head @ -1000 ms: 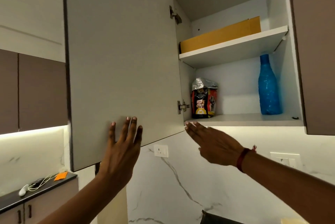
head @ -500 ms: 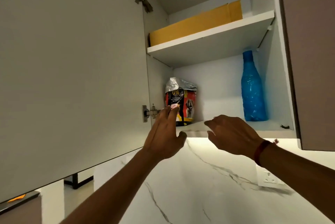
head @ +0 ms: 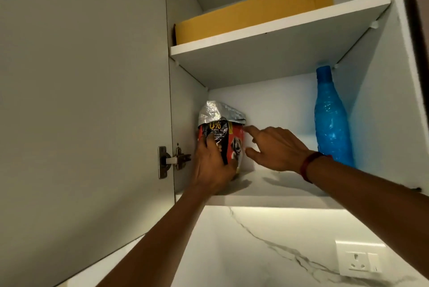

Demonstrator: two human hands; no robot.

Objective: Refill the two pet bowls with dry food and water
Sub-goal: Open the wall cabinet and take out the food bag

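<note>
The food bag (head: 221,134) is glossy printed foil with a crinkled silver top (the folded part shines most). The bottle (head: 332,124) is blue plastic with a rippled, shiny surface. The box (head: 255,11) is matt cardboard. The cabinet door (head: 81,101) looks smooth and matt; its hinge (head: 162,163) is bare metal.

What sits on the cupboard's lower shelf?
A red pet food bag with a foil top, gripped by the left hand, and a blue bottle at the right. The right forearm covers the bottle's base; the left hand covers the bag's lower left.
</note>
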